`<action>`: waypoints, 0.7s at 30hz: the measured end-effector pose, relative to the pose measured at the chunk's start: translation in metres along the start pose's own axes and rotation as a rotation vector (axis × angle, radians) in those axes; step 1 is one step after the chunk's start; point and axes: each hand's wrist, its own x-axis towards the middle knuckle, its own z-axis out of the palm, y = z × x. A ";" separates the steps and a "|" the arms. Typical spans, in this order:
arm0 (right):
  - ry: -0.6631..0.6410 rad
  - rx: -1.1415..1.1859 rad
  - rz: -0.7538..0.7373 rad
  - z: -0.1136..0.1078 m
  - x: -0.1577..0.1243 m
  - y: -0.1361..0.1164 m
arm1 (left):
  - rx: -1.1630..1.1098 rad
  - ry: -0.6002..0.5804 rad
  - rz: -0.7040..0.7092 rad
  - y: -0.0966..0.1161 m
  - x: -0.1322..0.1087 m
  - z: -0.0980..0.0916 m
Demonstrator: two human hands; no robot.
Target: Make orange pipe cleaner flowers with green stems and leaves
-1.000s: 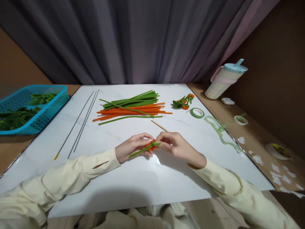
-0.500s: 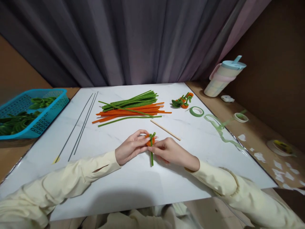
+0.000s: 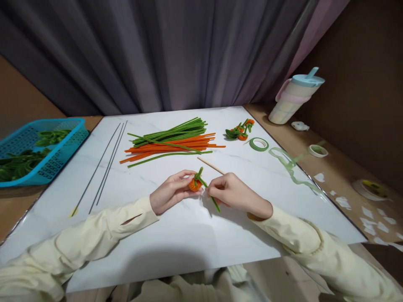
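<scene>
Low over the middle of the white bench (image 3: 189, 247), just above its surface, my left hand (image 3: 171, 192) holds a small orange coil (image 3: 194, 185) between thumb and fingertips, the grip narrow and closed on it; a green stem (image 3: 210, 196) crosses the coil, its short end poking up behind and its long end slanting down toward me; my right hand (image 3: 233, 193) pinches that stem just beside the coil, its grip closed too, though my fingertips hide exactly where green meets orange; the first risk, as I judge it, is the coil loosening: it looks like fuzzy wire wound on itself, and if my left pinch goes slack while the right pulls on the stem, the turns may spring apart or slide off; too hard a squeeze could flatten it instead; the stem's free end hangs close to the bench and may catch there if I swing it, dragging the wrap askew; a wooden stick (image 3: 210, 165) lies just beyond my right knuckles, partly hidden by them, and a careless lift of that hand could send it rolling toward the orange and green pile (image 3: 171, 144) behind; the tape roll (image 3: 259, 144) and the small orange-and-green pieces (image 3: 239, 132) sit well apart on the right, out of harm
</scene>
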 end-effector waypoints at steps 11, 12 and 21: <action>0.005 -0.031 -0.036 -0.017 0.000 0.000 | -0.005 -0.030 -0.039 0.002 0.001 -0.003; 0.004 -0.044 -0.047 -0.018 0.000 0.001 | -0.005 -0.038 -0.041 0.002 0.001 -0.003; 0.016 -0.109 -0.200 -0.005 0.004 0.007 | 0.072 -0.114 -0.022 -0.002 0.001 -0.003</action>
